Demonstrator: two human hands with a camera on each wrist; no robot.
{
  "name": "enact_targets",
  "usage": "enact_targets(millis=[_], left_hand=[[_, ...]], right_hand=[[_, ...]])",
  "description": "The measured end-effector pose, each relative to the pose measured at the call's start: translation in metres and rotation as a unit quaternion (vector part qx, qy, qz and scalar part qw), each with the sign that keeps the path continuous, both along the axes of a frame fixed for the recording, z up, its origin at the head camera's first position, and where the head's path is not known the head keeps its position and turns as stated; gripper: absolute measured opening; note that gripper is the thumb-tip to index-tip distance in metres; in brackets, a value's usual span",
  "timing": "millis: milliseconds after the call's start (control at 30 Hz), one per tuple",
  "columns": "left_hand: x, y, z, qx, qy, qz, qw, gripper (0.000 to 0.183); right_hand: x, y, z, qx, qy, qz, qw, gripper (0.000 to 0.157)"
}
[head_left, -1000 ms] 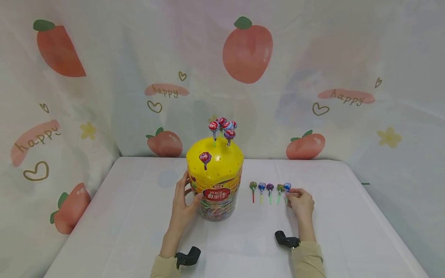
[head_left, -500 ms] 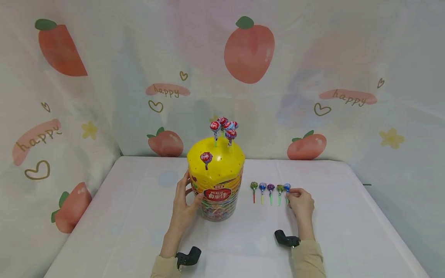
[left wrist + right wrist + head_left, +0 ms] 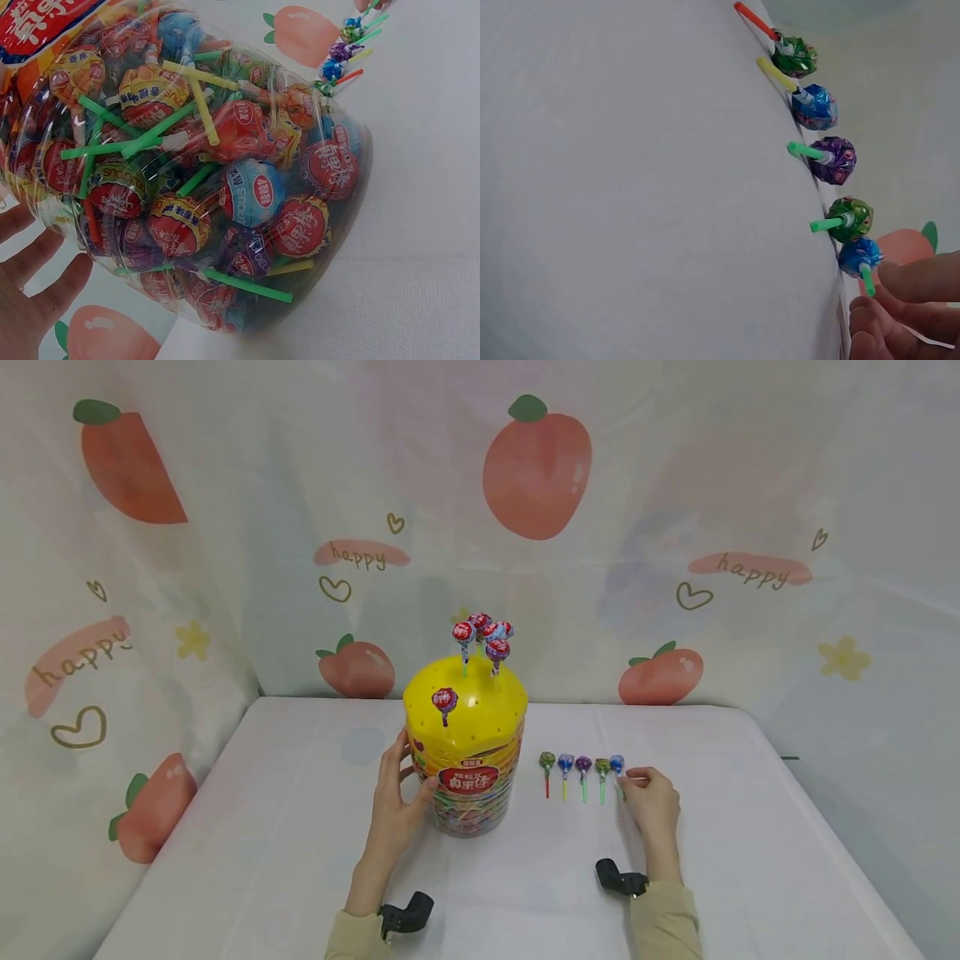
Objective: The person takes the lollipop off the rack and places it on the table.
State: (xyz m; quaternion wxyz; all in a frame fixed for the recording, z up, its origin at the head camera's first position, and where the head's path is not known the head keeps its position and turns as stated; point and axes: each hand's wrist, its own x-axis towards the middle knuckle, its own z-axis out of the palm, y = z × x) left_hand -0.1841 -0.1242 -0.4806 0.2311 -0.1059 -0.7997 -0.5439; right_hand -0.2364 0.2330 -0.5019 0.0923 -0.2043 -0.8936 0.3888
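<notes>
My left hand (image 3: 399,789) holds the side of a clear candy jar (image 3: 468,806) with a yellow lid (image 3: 480,714). Wrapped lollipops fill the jar, as the left wrist view shows. On the table, right of it, several lollipops lie in a row, among them a purple one (image 3: 832,160) and a green one (image 3: 850,218). At the row's right end is a blue lollipop (image 3: 861,257) with a green stick; its head touches the green one. My right hand (image 3: 652,797) is beside this blue lollipop, fingertips close to its stick; the stick shows uncovered, without a plain grip.
Several red-wrapped lollipops (image 3: 498,650) stand upright in the lid, and one (image 3: 444,700) sits lower at its front. The white tabletop (image 3: 300,793) ends at a hanging cloth (image 3: 540,568) printed with peaches.
The blue lollipop and its green neighbour have shifted slightly left, so the blue one sits closer in the row. My right hand has drifted slightly right; my left hand stays on the jar.
</notes>
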Motion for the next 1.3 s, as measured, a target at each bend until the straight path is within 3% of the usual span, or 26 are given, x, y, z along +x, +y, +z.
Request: enact_targets(millis=[267,500,933,1133,1300], left_hand=[[0.001,-0.001,0.002,-0.007,-0.004,0.005,1.0000,0.079],[0.001,-0.002,0.002,-0.003,-0.008,0.005,0.9999,0.080],[0.001,-0.003,0.000,-0.005,0.005,0.003,1.0000,0.080],[-0.001,-0.002,-0.003,-0.001,0.003,0.001,1.0000,0.080],[-0.001,-0.001,-0.003,0.003,0.001,-0.002,1.0000,0.079]], right_hand=[[0.004,-0.002,0.009,0.002,-0.006,0.007,1.000,0.028],[0.006,-0.024,0.029,0.035,0.050,0.035,0.997,0.028],[0.012,-0.057,0.052,0.052,0.095,0.076,0.991,0.026],[0.022,-0.079,0.070,0.055,0.146,0.112,0.981,0.024],[0.030,-0.097,0.086,0.079,0.224,0.149,0.960,0.020]])
